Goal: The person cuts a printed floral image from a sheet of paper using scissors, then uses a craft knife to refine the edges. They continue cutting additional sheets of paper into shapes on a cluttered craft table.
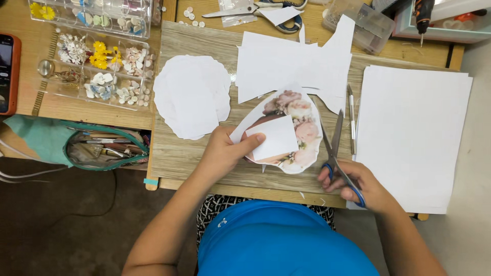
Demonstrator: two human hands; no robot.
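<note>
Floral printed cutout (296, 120), oval, pink roses on white, lying at centre frame on the wooden work board (174, 153). Left hand (225, 151) pinches it at the lower-left edge, thumb pressed over a small white paper square (276, 137) laid on top. Right hand (353, 181), lower right of frame, grips blue-handled scissors (337, 153), fingers closed through the loops; blades slightly parted, tips pointing up along the cutout's right edge, just beside it. For a clean trim, judged from this position: keep the holding thumb well back from the blade line, feed the paper into the blades by turning it with the left hand, and cut with the inner part of the blades in long strokes. Adjacent: a slim pen-like tool (351, 120) right of the scissors; white paper stack (414, 138) at right; white offcuts (286, 61) above; round white cutouts (192, 97) to the left; clear compartment box of small flowers and shells (97, 66) upper left; open green pouch (102, 148) at left; second scissors (255, 10) at top.
</note>
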